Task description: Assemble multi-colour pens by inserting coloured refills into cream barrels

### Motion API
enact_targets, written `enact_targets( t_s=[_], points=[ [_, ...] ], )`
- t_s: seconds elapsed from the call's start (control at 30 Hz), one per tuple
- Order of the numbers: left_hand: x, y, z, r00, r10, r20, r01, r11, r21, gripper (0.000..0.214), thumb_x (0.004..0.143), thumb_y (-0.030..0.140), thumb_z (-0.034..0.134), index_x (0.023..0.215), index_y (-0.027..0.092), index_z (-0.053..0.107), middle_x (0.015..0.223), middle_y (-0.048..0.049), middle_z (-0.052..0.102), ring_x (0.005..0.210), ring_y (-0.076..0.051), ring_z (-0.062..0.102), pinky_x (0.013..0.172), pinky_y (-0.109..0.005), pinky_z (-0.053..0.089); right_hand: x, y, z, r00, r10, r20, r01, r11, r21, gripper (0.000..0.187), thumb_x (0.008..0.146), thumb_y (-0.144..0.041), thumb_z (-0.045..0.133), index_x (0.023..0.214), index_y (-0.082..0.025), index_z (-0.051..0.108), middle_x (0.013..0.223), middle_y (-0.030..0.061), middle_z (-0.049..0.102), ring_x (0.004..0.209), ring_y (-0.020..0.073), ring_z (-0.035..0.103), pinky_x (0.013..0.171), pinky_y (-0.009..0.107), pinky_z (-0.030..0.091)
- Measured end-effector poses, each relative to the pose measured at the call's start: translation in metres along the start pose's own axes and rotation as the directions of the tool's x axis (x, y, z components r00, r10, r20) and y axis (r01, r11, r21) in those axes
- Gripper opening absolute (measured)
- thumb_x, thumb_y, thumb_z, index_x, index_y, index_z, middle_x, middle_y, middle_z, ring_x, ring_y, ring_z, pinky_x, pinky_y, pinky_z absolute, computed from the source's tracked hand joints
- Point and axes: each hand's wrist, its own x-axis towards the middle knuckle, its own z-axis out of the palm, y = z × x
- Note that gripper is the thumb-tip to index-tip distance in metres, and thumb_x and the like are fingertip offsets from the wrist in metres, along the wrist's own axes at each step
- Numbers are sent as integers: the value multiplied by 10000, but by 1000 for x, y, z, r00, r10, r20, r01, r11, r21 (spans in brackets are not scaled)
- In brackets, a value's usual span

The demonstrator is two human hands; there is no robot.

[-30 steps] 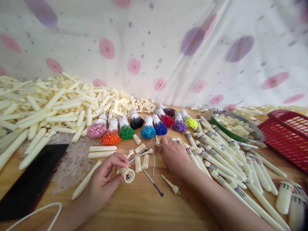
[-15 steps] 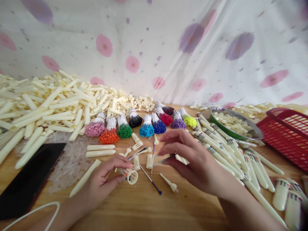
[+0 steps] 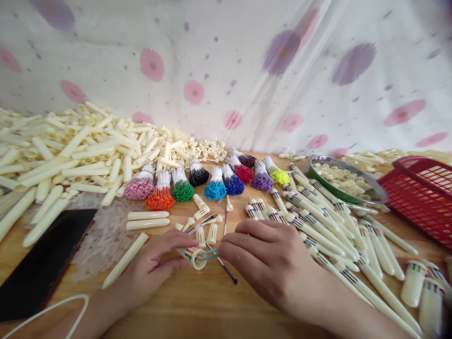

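My left hand [image 3: 143, 268] pinches a short cream slotted pen barrel [image 3: 199, 262], its round mouth turned to the right and coloured pieces in its slots. My right hand [image 3: 270, 266] is closed at that mouth, with thin teal pen refills [image 3: 212, 254] reaching from its fingertips to the opening. How far they go in, I cannot tell. Just behind lie loose slotted cream pieces [image 3: 212, 233] and a cream plug on a thin rod [image 3: 229, 204]. A blue-tipped refill [image 3: 228, 272] rests on the table between my hands.
Banded refill bundles in several colours [image 3: 215, 189] stand behind my hands. Cream barrels [image 3: 77, 155] are heaped at left, near a black phone [image 3: 42, 263]. Multicolour pens [image 3: 328, 226], a green-sided bowl [image 3: 339, 193] and a red basket [image 3: 420, 202] occupy the right.
My right hand has moved down and left, bringing the teal refills to the barrel's mouth. The loose cream tapered piece in front is now covered by it. My left hand has barely shifted.
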Motion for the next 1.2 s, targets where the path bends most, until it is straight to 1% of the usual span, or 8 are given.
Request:
enact_targets(
  t_s=[0.33,0.67,0.9,0.97,1.03,1.07,1.13,1.2],
  points=[
    [-1,-1,2,999,-33,-6,34,999,15,300,746,140,637,966,325,724,972,-25,738,958,-230,656,861,-362,511,-1,0,3,1000,-5,1,5,1000,22,292,933,-110,373,821,-124,642,704,61,653,698,163,568,573,271,428],
    [-1,-5,9,972,-183,-145,186,983,8,244,696,205,698,918,300,737,938,-17,750,893,-233,679,818,-353,539,-1,9,19,983,183,24,-184,963,196,190,865,-88,467,766,-146,618,618,11,603,611,129,504,557,232,380],
    [-1,-3,9,968,-189,-162,195,981,16,237,685,192,696,897,291,735,918,-11,747,885,-224,671,823,-343,531,-3,11,14,996,70,49,-76,987,141,196,885,-94,444,804,-145,615,696,28,632,648,139,518,585,251,390],
    [-1,-3,9,963,-191,-192,197,980,12,209,679,197,699,875,265,724,891,-17,739,873,-223,668,810,-337,532,-3,16,10,993,115,35,-118,983,140,177,899,-133,452,832,-151,615,706,34,639,681,146,548,611,249,407],
    [0,-5,8,953,-197,-231,203,979,0,177,678,206,699,852,238,697,874,-19,720,866,-216,661,796,-326,532,-5,27,10,959,280,37,-282,947,152,122,893,-183,489,858,-165,605,731,31,647,699,146,577,620,241,419],
    [0,-5,8,947,-199,-253,204,979,-8,165,680,210,698,842,228,678,869,-18,708,865,-211,656,791,-320,531,-5,33,13,919,388,63,-393,908,146,94,884,-205,509,862,-173,595,755,28,652,699,145,588,616,238,421],
    [0,-7,7,934,-200,-295,202,979,-25,152,681,211,696,822,218,640,852,-9,683,853,-197,649,776,-304,529,-7,46,24,786,592,178,-609,791,58,64,867,-234,535,858,-182,572,801,25,658,690,149,602,598,237,414],
    [1,-7,6,926,-192,-325,190,981,-38,155,680,204,693,811,217,611,834,3,661,828,-183,644,760,-287,525,-9,56,40,641,706,302,-702,698,-143,90,872,-258,529,859,-172,555,827,48,658,729,184,615,602,258,401]
  ],
)
